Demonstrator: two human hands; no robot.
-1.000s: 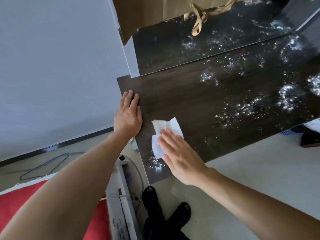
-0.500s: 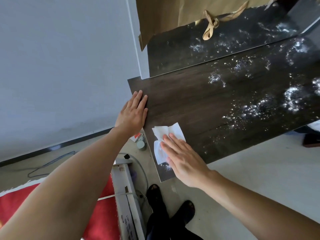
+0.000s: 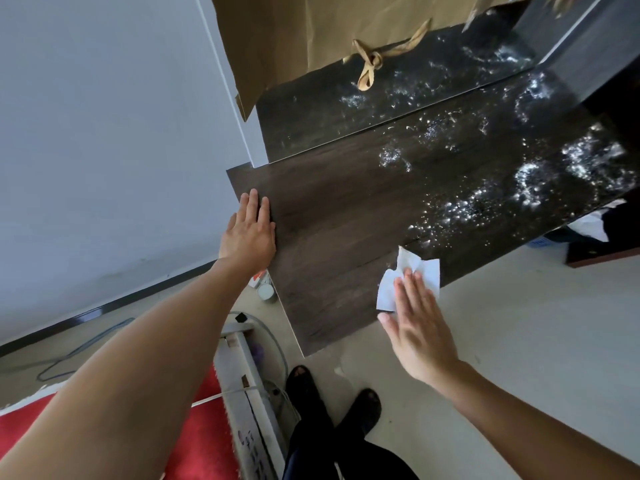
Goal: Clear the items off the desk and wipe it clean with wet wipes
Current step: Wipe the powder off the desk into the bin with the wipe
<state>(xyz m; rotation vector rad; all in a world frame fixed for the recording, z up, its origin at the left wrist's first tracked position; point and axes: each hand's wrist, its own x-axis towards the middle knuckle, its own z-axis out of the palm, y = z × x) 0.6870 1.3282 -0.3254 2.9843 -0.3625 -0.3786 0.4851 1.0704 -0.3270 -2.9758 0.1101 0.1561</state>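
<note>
We had our right hand [image 3: 420, 337] flat on the white wet wipe [image 3: 428, 271], fingers straight and close together, pressing it onto the dark wooden desk [image 3: 346, 220] right at its near edge. Our left hand [image 3: 247, 233] lay flat on the desk's left edge, fingers straight and together, holding nothing. White specks [image 3: 530, 181] glittered across the far right of the desktop. A brown paper bag [image 3: 294, 39] sat at the back, its knotted handle trailing onto the surface. A small tin [image 3: 266, 292] stood on the floor by the left edge.
</note>
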